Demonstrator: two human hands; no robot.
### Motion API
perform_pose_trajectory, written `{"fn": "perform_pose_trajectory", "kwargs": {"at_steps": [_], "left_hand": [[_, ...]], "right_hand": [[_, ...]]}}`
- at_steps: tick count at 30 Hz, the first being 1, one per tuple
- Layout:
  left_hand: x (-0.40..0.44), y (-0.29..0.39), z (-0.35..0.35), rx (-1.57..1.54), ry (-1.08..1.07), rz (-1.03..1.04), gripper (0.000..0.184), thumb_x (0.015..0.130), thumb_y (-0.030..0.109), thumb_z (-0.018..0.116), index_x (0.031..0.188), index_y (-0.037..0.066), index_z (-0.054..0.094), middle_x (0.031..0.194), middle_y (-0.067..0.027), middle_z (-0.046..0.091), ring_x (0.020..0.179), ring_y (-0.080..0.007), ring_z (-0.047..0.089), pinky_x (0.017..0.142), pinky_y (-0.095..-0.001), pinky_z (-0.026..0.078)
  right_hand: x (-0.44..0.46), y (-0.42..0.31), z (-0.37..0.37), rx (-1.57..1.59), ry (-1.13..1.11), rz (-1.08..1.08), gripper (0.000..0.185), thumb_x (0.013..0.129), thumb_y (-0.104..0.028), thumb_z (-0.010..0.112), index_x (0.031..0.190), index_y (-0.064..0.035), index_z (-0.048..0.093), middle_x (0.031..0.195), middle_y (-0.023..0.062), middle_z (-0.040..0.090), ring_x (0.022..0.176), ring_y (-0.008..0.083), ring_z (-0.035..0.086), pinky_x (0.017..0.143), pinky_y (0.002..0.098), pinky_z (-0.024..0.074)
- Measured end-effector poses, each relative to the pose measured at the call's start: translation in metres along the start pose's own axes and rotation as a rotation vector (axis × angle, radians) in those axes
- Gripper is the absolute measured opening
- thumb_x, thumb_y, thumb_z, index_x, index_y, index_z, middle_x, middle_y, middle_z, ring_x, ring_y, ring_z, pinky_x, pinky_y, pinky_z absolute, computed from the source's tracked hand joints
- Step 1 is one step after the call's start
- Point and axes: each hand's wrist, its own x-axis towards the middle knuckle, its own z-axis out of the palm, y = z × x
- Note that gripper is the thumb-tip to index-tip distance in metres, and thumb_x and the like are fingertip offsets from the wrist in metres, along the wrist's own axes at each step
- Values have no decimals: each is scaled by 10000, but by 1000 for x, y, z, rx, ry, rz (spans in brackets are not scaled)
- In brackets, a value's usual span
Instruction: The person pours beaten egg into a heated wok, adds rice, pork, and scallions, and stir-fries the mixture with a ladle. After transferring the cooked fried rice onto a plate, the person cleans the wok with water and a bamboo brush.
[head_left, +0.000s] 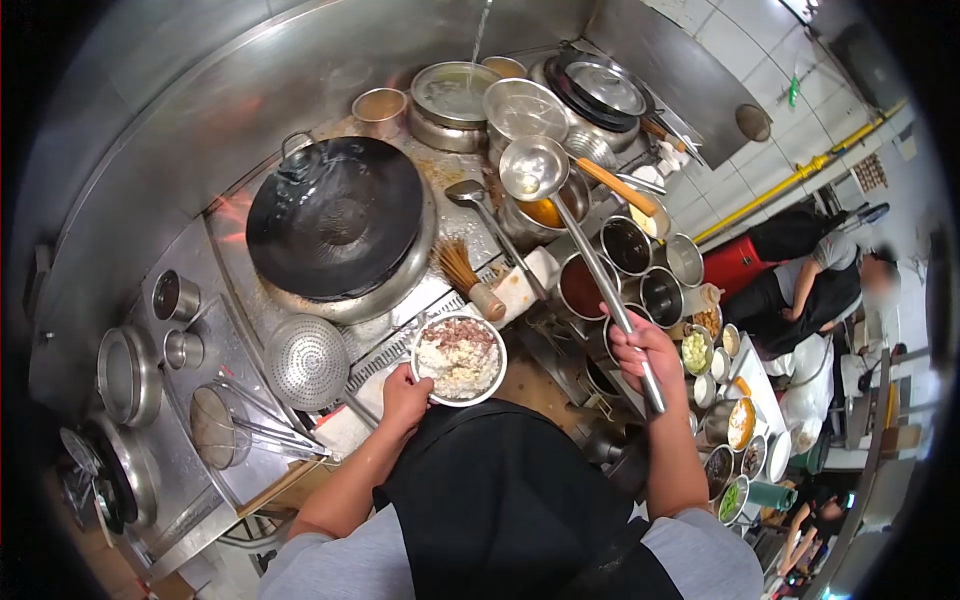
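Since the left hand (405, 400) closes its fingers on only one edge of the bowl (462, 403) near the wok (335, 220), tilting could spill its food (460, 355); the right hand (645, 350) curls its fingers around the ladle (587, 262).

White round bowl (470, 403) held at lower centre of frame, filled with white grains (432, 356), pale yellowish bits (462, 378), pinkish-brown pieces (470, 332) gathered toward upper edge. Long metal ladle (589, 257) held aslant right of centre, cup uppermost.
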Motion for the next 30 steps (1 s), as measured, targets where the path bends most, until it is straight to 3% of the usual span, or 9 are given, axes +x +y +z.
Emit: {"fn": "perform_pose_trajectory", "kwargs": {"at_steps": [7,10,11,13,14,18,23,25,30], "left_hand": [[-6,2,-20,-69,29,-51,53,809,21,643,835,-14,612,687,-40,598,532,-120,579,477,-277,467],[-7,2,-23,-56,0,-25,62,808,27,649,805,-2,594,669,-34,586,524,-121,578,473,-282,468],[-8,2,-23,-71,3,-27,62,808,27,649,805,-2,594,669,-34,586,524,-121,578,473,-282,468],[-8,3,-28,-78,30,-27,61,807,25,649,805,-2,595,665,-34,585,523,-119,577,469,-281,466],[-9,1,-31,-50,50,-27,57,809,21,647,809,-2,595,664,-34,584,519,-117,573,471,-281,467],[-15,-5,-36,-127,53,-34,62,808,25,650,841,-7,608,687,-42,597,533,-122,581,472,-281,466],[-14,-12,-43,-177,116,-78,119,824,46,626,921,-21,638,764,-72,646,575,-130,606,472,-279,483],[-9,-19,-47,-189,82,-11,157,822,40,602,959,-18,653,762,-83,654,534,-123,590,444,-255,463],[-10,-9,-54,-162,52,-14,52,820,29,605,803,10,559,692,-62,607,478,-115,543,418,-254,427]], "right_hand": [[14,19,71,-29,-130,231,686,824,35,535,1478,76,332,885,87,515,536,70,466,392,204,395],[65,48,79,312,-228,269,616,878,15,530,1459,75,335,856,37,471,540,36,452,423,192,400],[82,60,77,175,-235,217,546,890,26,520,1419,46,388,870,32,498,539,54,458,426,207,397],[99,79,89,-380,-2,-6,505,887,32,535,1381,11,434,857,27,525,531,75,463,430,230,400],[102,83,85,-489,56,-77,498,876,36,551,1363,-9,457,834,27,545,522,90,466,433,255,409],[80,67,65,-701,251,-224,536,853,57,545,1379,-31,487,824,19,550,510,90,479,400,240,401],[60,43,14,-873,384,-141,486,886,25,590,1363,-32,513,743,2,553,490,83,494,401,258,431],[58,37,2,-819,392,-95,419,890,8,608,1302,-26,538,742,5,552,502,81,490,417,254,430],[50,30,-7,-476,315,-78,322,888,18,575,1205,-13,525,811,38,574,544,79,487,443,245,421]]}}
